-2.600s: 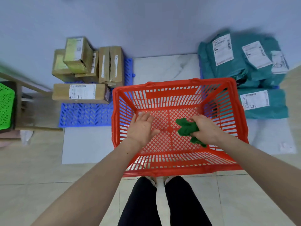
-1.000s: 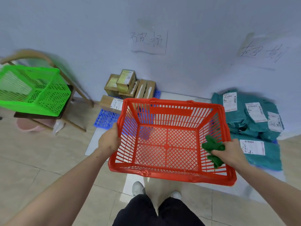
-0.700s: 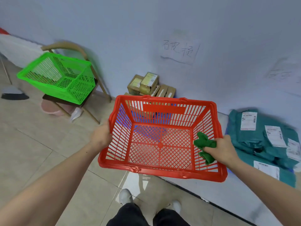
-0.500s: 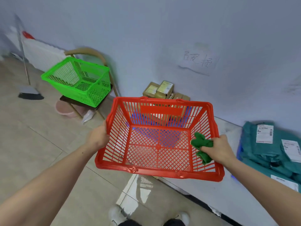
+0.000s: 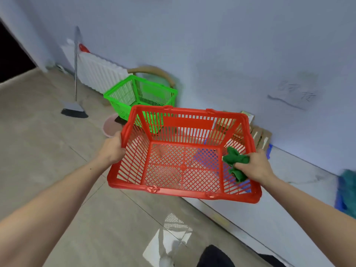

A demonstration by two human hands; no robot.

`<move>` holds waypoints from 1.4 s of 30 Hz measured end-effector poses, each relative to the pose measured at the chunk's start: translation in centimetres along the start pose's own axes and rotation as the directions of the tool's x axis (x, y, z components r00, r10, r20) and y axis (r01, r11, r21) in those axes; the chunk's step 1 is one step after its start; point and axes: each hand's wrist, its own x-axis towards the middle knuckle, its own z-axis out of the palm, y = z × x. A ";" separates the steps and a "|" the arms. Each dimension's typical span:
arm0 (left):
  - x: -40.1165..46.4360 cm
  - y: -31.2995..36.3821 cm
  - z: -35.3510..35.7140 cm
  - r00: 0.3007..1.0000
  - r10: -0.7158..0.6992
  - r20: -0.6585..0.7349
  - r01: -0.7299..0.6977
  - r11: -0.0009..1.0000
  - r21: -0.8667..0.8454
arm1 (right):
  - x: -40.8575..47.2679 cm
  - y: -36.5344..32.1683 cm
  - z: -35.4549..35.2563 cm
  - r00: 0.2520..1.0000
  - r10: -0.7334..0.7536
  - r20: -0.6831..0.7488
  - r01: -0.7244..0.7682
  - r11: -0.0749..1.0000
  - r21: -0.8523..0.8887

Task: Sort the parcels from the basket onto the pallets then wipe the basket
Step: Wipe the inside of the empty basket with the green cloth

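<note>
Carrying the red basket clear of the floor, you have it by both side rims in the head view, its only view. Your left hand curls round the left rim, thumb over the top edge. Your right hand is closed on a bunched green cloth and pressed to the right rim; whether those fingers also hook the rim itself cannot be told.

No parcels show in the basket, and the floor tiles can be seen through its mesh bottom. It should prove light and fairly stiff, though thin plastic lattice may flex or twist if lifted by one side alone, so the thick rolled rims where you hold it now look the soundest grip. The cloth is soft and limp and will need a full fist to keep it from slipping out.

Beyond the basket's far wall stand a green basket on a chair, cardboard boxes against the wall, and a broom leaning further left. Teal parcels lie at the right edge.
</note>
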 end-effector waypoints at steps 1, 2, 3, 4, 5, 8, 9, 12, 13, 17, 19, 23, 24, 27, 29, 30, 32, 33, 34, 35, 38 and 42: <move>0.7 -1.2 -0.4 1.000 -0.010 -0.010 0.011 1.000 0.005 | 0.5 -1.4 0.4 1.000 -0.013 0.001 0.013 1.000 0.001; 1.4 -2.4 -0.7 1.000 -0.020 -0.016 0.020 1.000 0.012 | 1.1 -2.7 0.8 1.000 -0.017 -0.002 0.017 1.000 -0.005; 2.1 -3.4 -0.9 0.999 -0.026 -0.021 0.026 0.999 0.019 | 1.6 -3.9 1.2 1.000 -0.029 -0.007 0.029 1.000 -0.011; 2.8 -4.4 -1.1 0.999 -0.037 -0.021 0.038 0.999 0.021 | 2.3 -5.0 1.7 0.999 -0.042 -0.008 0.042 0.999 -0.016; 3.5 -5.3 -1.4 0.999 -0.048 -0.022 0.048 0.999 0.018 | 2.9 -6.1 2.1 0.998 -0.056 -0.003 0.056 0.998 -0.025; 6.3 -8.0 -2.1 0.997 -0.079 -0.007 0.079 0.997 0.023 | 5.2 -9.9 3.0 0.995 -0.093 0.027 0.094 0.995 -0.040; 7.4 -8.9 -2.4 0.995 -0.098 0.000 0.098 0.995 0.022 | 6.2 -11.1 3.4 0.995 -0.095 0.037 0.097 0.994 -0.041; 11.2 -11.3 -3.5 0.992 -0.126 0.007 0.125 0.992 0.032 | 9.3 -14.4 4.5 0.993 -0.110 0.053 0.112 0.993 -0.041; 12.3 -11.6 -4.2 0.991 -0.131 0.001 0.130 0.991 0.040 | 10.5 -15.5 4.8 0.991 -0.122 0.052 0.124 0.992 -0.040; 16.8 -13.0 -6.4 0.987 -0.161 0.014 0.161 0.987 -0.014 | 14.8 -20.5 5.1 0.988 -0.137 0.070 0.142 0.987 -0.081; 19.5 -14.0 -7.5 0.985 -0.168 0.025 0.169 0.985 -0.038 | 17.0 -23.2 4.9 0.987 -0.143 0.076 0.149 0.985 -0.086; 25.5 -15.9 -10.5 0.990 -0.133 0.037 0.134 0.991 -0.027 | 20.8 -28.5 4.8 0.989 -0.140 0.042 0.144 0.985 -0.098; 27.3 -16.3 -11.5 0.992 -0.117 0.043 0.118 0.993 -0.018 | 21.6 -29.9 4.7 0.991 -0.129 0.035 0.132 0.986 -0.101; 33.0 -17.0 -15.1 0.998 -0.043 0.034 0.043 0.999 -0.005 | 24.2 -34.3 4.7 0.995 -0.096 -0.009 0.095 0.990 -0.104; 36.9 -17.6 -17.4 0.999 0.005 0.042 -0.004 1.000 -0.012 | 25.6 -37.2 4.8 0.996 -0.056 -0.064 0.051 0.995 -0.081; 38.8 -18.0 -18.3 0.999 0.025 0.042 -0.024 0.999 -0.021 | 26.2 -38.6 4.8 0.996 -0.034 -0.086 0.028 0.997 -0.069; 42.4 -18.7 -19.9 0.998 0.063 0.032 -0.062 0.998 -0.009 | 27.1 -41.2 5.2 0.993 0.021 -0.116 -0.028 0.998 -0.064; 44.1 -18.8 -20.5 0.996 0.092 0.021 -0.092 0.996 0.007 | 27.5 -42.2 5.5 0.990 0.052 -0.131 -0.059 0.997 -0.047; 46.0 -18.9 -21.1 0.994 0.112 0.014 -0.112 0.993 0.022 | 28.0 -43.2 5.9 0.986 0.080 -0.144 -0.085 0.996 -0.025; 48.0 -19.1 -21.5 0.991 0.133 0.005 -0.133 0.990 0.040 | 28.5 -44.1 6.3 0.983 0.103 -0.153 -0.106 0.994 -0.011; 53.3 -19.8 -21.8 0.989 0.148 0.016 -0.149 0.985 0.089 | 30.0 -46.3 7.8 0.972 0.144 -0.186 -0.145 0.989 0.009; 59.5 -20.0 -21.0 0.981 0.180 0.076 -0.187 0.977 0.101 | 32.4 -48.0 9.6 0.958 0.195 -0.210 -0.187 0.981 0.057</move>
